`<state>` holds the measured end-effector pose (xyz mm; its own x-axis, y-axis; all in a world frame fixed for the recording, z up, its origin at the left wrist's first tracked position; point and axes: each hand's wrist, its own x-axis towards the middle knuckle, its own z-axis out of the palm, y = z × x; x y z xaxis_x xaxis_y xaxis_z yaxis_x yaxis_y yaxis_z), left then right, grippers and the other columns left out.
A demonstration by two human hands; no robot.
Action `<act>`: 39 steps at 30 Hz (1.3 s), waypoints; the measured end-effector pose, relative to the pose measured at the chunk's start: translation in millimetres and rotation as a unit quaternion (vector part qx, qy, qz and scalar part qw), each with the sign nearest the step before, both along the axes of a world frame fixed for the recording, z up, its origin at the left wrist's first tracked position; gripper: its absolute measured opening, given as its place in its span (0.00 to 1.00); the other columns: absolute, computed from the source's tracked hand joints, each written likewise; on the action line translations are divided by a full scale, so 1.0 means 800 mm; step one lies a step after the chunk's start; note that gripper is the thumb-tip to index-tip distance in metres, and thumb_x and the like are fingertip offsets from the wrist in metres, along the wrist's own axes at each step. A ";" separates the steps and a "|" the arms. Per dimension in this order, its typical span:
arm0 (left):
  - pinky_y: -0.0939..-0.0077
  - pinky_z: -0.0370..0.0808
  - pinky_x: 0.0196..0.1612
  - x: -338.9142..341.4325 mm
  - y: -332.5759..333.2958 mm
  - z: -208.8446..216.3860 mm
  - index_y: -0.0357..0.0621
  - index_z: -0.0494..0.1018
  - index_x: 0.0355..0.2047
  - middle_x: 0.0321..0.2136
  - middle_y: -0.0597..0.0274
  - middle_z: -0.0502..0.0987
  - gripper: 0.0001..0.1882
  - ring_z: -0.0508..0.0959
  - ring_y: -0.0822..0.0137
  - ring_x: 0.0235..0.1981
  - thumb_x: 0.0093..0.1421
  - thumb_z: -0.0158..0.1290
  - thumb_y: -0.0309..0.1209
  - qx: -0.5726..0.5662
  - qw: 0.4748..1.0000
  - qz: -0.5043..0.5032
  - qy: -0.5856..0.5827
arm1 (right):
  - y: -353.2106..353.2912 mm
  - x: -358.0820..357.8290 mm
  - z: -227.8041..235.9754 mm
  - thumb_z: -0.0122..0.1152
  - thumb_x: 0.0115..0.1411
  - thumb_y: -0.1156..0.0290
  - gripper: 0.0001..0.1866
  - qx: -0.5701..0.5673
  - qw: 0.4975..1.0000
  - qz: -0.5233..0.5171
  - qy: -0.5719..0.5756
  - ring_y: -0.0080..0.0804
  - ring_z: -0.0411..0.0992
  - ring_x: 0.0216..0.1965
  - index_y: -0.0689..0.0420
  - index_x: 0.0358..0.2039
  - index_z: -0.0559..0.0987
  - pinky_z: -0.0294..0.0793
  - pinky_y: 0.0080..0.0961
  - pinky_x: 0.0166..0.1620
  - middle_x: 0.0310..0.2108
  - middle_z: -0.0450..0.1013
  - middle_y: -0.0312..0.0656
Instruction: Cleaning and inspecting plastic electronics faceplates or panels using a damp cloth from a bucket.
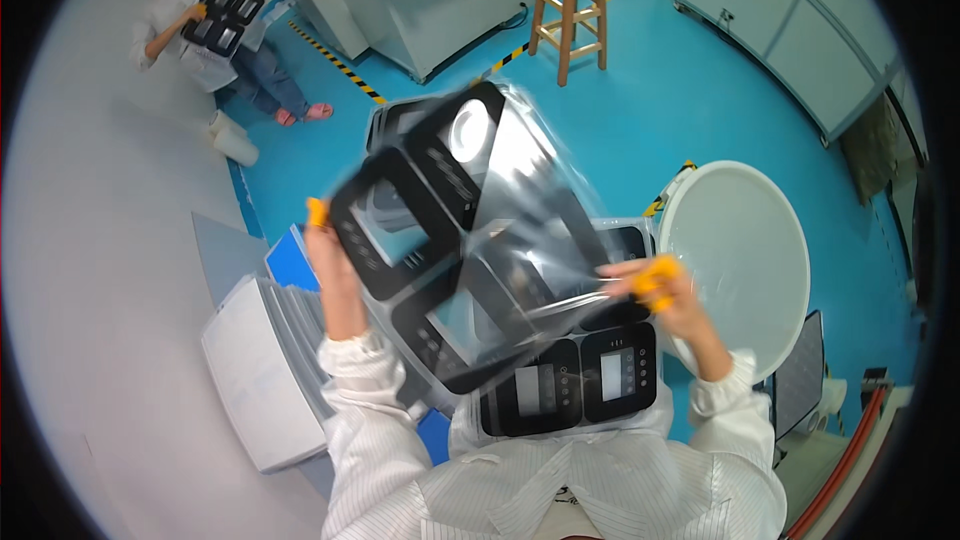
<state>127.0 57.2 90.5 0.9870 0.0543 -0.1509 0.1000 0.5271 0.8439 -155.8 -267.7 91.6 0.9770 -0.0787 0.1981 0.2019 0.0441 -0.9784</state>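
Note:
My left hand (338, 275), an orange cot on a fingertip, grips the left edge of a tilted sheet of black panels (385, 230) with clear windows. Clear plastic film (545, 170) stands off the sheet's right part, glossy and creased. With orange cots on its fingers, my right hand (668, 298) pinches the film's pulled-out corner. Under the raised sheet, near my body, lie more black panels (617, 372) with pale windows and rows of small round marks. Motion blurs the raised sheet, and it partly hides those beneath.
At the right stands a round white tub or table (735, 255). A stack of pale sheets (270, 370) leans at the left by the wall. Farther off are a wooden stool (575, 0), grey cabinets (790, 20), and a person (205, 40) holding a similar black sheet.

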 end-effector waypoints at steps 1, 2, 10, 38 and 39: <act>0.78 0.74 0.35 0.022 0.039 -0.002 0.38 0.68 0.35 0.28 0.59 0.74 0.14 0.75 0.69 0.29 0.61 0.39 0.35 -0.027 0.999 0.005 -0.043 | -0.032 -0.016 -0.011 0.40 0.60 0.68 0.10 0.039 0.998 -0.048 -0.028 0.43 0.72 0.38 0.60 0.36 0.67 0.70 0.34 0.40 0.35 0.73 0.51; 0.77 0.74 0.35 0.037 0.045 0.012 0.36 0.68 0.35 0.29 0.58 0.74 0.13 0.75 0.68 0.29 0.62 0.37 0.33 -0.052 0.996 0.070 -0.036 | -0.077 -0.048 -0.021 0.42 0.60 0.61 0.14 -0.068 0.983 -0.169 -0.030 0.42 0.73 0.34 0.60 0.34 0.67 0.70 0.39 0.38 0.30 0.73 0.49; 0.73 0.77 0.36 0.104 0.098 0.031 0.28 0.65 0.36 0.30 0.48 0.73 0.14 0.77 0.60 0.30 0.59 0.31 0.25 -0.321 0.947 0.031 -0.020 | -0.425 -0.369 -0.134 0.46 0.58 0.65 0.26 0.435 0.748 -0.451 -0.219 0.38 0.48 0.59 0.66 0.52 0.54 0.48 0.32 0.61 0.56 0.49 0.54; 0.81 0.75 0.32 0.049 -0.022 0.076 0.36 0.68 0.33 0.23 0.56 0.73 0.14 0.75 0.70 0.25 0.61 0.35 0.32 -0.241 0.969 -0.023 -0.046 | -0.196 -0.203 -0.202 0.48 0.55 0.72 0.13 -0.193 0.739 -0.489 0.422 0.24 0.66 0.25 0.57 0.42 0.74 0.71 0.26 0.28 0.22 0.65 0.36; 0.79 0.74 0.33 0.056 -0.017 0.064 0.35 0.68 0.33 0.23 0.55 0.73 0.14 0.75 0.70 0.26 0.60 0.35 0.32 -0.278 0.957 -0.056 -0.057 | -0.201 -0.203 -0.207 0.48 0.55 0.72 0.13 -0.194 0.739 -0.488 0.422 0.24 0.66 0.25 0.57 0.42 0.74 0.71 0.26 0.28 0.22 0.65 0.36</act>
